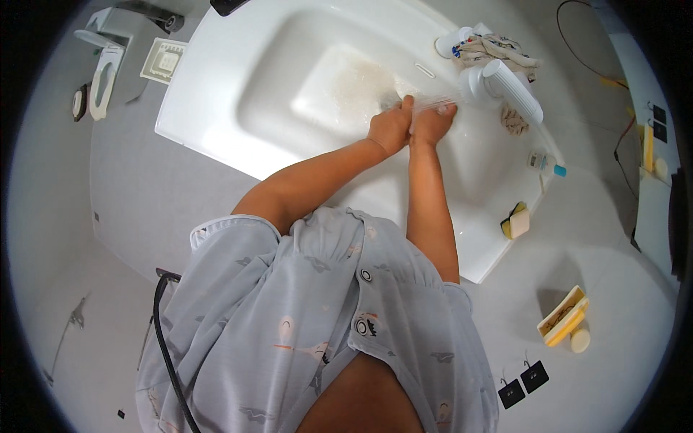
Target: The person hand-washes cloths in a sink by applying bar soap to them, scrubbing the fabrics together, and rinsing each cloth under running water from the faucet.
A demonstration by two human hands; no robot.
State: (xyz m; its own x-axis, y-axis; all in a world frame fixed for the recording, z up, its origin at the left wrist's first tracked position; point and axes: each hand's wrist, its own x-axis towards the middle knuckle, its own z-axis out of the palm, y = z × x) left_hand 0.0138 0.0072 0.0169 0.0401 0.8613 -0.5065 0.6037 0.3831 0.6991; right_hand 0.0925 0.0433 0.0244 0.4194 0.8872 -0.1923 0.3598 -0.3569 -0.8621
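Note:
A white washbasin (pixel 260 65) lies before me. Over its right half, a white faucet (pixel 479 86) with a ribbed handle sends a spray of water (pixel 436 101) leftward onto my hands. My left hand (pixel 391 125) is curled, thumb side up, and rests against my right hand (pixel 431 125). The right one sits directly under the spray, its fingers bent and partly hidden by the water. Whether anything is held between the two hands cannot be seen. Cloudy water (pixel 364 81) swirls in the bowl beyond them.
A patterned cloth (pixel 495 51) hangs behind the faucet, and a crumpled cloth (pixel 514 120) lies below it. Along the right rim are a blue-capped bottle (pixel 541 161) and a sponge (pixel 511 224) with a pale block. A yellow wall holder (pixel 563 319), black hooks (pixel 535 376) and a toilet (pixel 103 81) are farther off.

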